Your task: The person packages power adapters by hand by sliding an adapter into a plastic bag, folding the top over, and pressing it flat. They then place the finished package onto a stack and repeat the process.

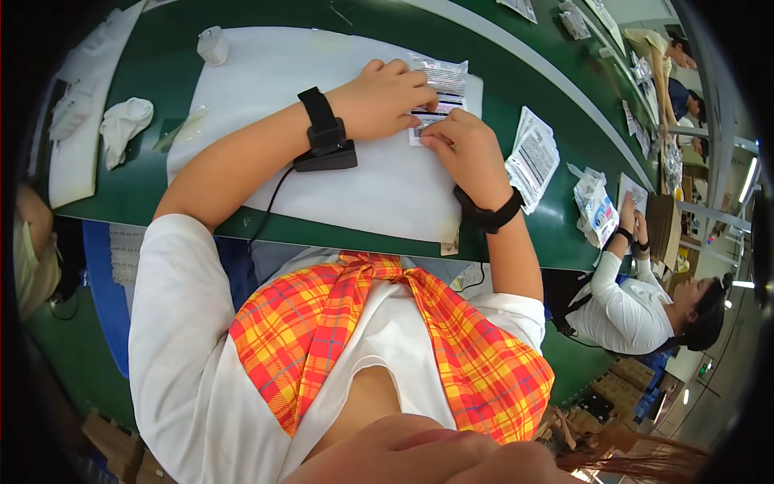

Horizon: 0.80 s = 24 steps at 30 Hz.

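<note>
A silver-white printed packet lies flat near the far right edge of the white work mat. My left hand reaches across from the left, its fingers bent and closed onto the packet. My right hand is at the packet's near right side, with thumb and fingers drawn together in a pinch at its edge. Exactly what sits between those fingertips is hidden. Both wrists wear black bands, and a black box with a cable is on the left one.
Right of the mat lies a stack of printed packets, then a white and blue plastic pack. A white block stands at the mat's far left corner; a crumpled white cloth lies further left. A co-worker sits on the right.
</note>
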{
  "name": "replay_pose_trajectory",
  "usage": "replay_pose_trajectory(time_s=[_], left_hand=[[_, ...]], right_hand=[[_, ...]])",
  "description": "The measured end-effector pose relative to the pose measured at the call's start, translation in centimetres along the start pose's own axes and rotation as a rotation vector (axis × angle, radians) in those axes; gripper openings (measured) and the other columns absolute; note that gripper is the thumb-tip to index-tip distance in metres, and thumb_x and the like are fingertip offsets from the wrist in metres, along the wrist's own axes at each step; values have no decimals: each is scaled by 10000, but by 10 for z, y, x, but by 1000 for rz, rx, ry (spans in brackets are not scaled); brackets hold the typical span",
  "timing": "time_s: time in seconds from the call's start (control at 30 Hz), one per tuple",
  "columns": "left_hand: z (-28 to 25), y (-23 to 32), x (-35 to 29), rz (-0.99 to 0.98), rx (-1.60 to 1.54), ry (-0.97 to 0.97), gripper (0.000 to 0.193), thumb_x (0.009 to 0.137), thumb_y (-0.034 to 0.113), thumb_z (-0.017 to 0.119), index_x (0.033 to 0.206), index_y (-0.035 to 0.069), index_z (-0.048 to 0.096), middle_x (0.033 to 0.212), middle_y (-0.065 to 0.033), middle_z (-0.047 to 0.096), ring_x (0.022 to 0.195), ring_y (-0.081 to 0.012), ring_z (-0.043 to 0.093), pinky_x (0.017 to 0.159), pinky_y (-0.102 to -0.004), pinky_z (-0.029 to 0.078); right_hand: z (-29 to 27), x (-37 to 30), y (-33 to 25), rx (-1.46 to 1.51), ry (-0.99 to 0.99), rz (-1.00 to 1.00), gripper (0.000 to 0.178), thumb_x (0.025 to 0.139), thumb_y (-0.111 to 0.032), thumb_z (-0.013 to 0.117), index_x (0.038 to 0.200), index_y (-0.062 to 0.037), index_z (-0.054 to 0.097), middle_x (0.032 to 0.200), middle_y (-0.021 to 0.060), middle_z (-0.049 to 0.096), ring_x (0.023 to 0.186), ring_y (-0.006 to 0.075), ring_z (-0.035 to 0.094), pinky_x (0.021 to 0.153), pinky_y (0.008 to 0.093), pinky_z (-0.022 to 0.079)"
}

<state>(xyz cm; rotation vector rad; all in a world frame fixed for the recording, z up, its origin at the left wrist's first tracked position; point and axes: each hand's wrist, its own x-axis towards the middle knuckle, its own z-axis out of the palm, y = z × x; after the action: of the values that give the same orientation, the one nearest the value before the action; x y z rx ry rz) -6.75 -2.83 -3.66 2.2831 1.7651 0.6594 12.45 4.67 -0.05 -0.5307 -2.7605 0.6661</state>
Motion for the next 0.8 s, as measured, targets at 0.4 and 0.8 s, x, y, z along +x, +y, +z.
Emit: replay_pose_trajectory(time_s=[0.4,0.8], left_hand=[[-5,2,-1,-37,-82,-39,259,854,250,645,1105,195,621,1083,-8,572,1069,-253,473,937,-415,307],[-22,20,4,-69,-25,-9,304,760,324,712,1001,144,668,1034,-13,623,1002,-229,494,917,-390,307]], right_hand=[[-37,-29,5,-9,-110,-191,87,826,-40,581,901,-3,558,872,142,558,888,350,543,803,399,437],[-116,-325,87,-575,282,887,253,924,-127,580,1135,10,555,1028,142,620,958,259,599,839,337,459]])
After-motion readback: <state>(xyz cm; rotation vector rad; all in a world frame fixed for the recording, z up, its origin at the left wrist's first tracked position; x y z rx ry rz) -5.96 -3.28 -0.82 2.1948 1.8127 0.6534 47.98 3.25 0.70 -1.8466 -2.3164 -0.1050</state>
